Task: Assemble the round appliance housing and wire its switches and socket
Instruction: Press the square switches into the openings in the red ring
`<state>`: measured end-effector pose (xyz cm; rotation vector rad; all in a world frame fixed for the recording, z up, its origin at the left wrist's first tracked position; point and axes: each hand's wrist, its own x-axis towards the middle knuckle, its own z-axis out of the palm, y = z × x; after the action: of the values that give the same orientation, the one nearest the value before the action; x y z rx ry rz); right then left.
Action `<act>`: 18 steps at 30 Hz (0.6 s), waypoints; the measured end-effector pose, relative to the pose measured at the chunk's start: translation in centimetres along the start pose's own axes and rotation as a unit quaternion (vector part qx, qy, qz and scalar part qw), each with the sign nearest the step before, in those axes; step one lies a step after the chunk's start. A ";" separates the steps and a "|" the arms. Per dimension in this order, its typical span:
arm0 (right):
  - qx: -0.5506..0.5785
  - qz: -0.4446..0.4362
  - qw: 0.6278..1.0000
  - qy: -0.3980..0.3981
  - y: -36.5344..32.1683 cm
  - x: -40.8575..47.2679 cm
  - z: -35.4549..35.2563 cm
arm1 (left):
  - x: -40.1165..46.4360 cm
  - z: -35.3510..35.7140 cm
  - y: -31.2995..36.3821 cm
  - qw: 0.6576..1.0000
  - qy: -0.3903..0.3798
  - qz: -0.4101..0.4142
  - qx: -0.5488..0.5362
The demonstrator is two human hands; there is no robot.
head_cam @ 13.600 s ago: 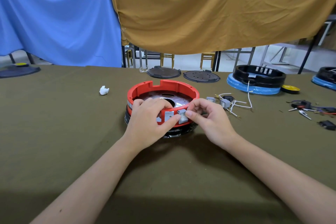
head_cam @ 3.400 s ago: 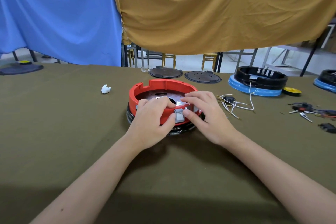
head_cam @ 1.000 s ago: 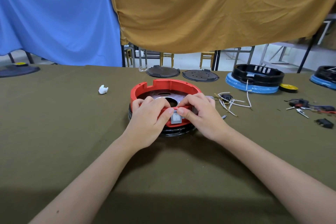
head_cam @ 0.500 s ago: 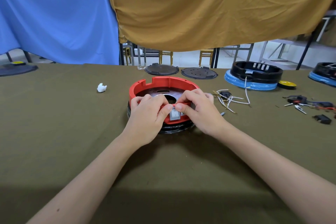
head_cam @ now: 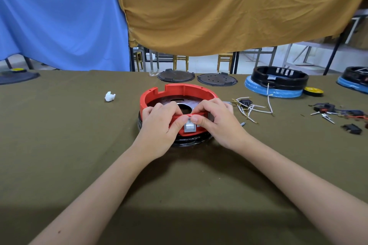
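Observation:
A round red housing ring (head_cam: 179, 90) sits on a black base (head_cam: 185, 142) in the middle of the table. A grey rocker switch (head_cam: 189, 127) is set in the ring's near wall. My left hand (head_cam: 159, 125) grips the rim left of the switch, thumb against the switch's top left corner. My right hand (head_cam: 217, 121) grips the rim on the right, thumb pressed on the switch's top edge. Both hands have fingers hooked over the rim into the ring. Loose white wires and a black socket (head_cam: 245, 102) lie just to the right.
Two dark round plates (head_cam: 175, 75) lie at the far edge. A black housing on a blue base (head_cam: 278, 82) stands at the back right, with a yellow disc (head_cam: 313, 91) beside it. Small connectors and a black switch (head_cam: 351, 128) lie far right. A white scrap (head_cam: 110, 96) lies left.
Earlier my hands held the grey switch in front of the wall; now it sits in the wall opening. Over the last second both thumbs stay pressed on its top; little else has moved.

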<state>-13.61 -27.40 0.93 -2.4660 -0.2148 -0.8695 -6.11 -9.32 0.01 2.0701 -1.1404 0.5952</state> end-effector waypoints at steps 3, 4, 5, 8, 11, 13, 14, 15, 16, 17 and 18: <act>0.007 0.012 1.000 -0.004 0.0 0.2 0.0 | 0.0 0.1 0.1 1.000 0.001 -0.012 0.000; 0.010 0.015 1.000 -0.004 0.0 0.2 0.0 | 0.1 0.1 0.1 1.000 0.000 -0.015 0.000; 0.009 0.016 1.000 -0.004 -0.1 0.2 0.0 | 0.2 0.1 0.2 1.000 0.000 -0.017 0.002; 0.000 0.022 1.000 -0.004 -0.2 0.3 0.2 | 0.3 0.1 0.2 1.000 0.000 -0.022 0.009; 0.005 0.023 1.000 -0.005 -0.3 0.3 0.1 | 0.2 0.0 0.2 1.000 -0.001 -0.015 -0.001; 0.008 0.022 1.000 -0.001 -0.3 0.2 0.0 | 0.0 -0.2 0.2 1.000 -0.001 -0.004 -0.005; 0.012 0.022 1.000 0.000 -0.3 0.1 -0.1 | -0.1 -0.3 0.2 1.000 -0.001 0.002 -0.004; 0.017 0.021 1.000 -0.001 -0.3 0.0 -0.2 | -0.2 -0.4 0.1 1.000 -0.003 0.007 -0.005; 0.021 0.017 1.000 -0.003 -0.4 -0.1 -0.4 | -0.2 -0.5 0.0 1.000 -0.004 0.011 -0.006; 0.024 0.010 1.000 -0.004 -0.4 -0.2 -0.6 | -0.3 -0.6 -0.1 1.000 -0.006 0.012 -0.008; 0.025 0.003 1.000 -0.005 -0.3 -0.3 -0.8 | -0.3 -0.7 -0.1 1.000 -0.008 0.014 -0.008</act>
<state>-14.39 -27.51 1.35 -2.4236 -0.2298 -0.8395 -6.23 -8.55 0.24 2.0520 -1.1820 0.5810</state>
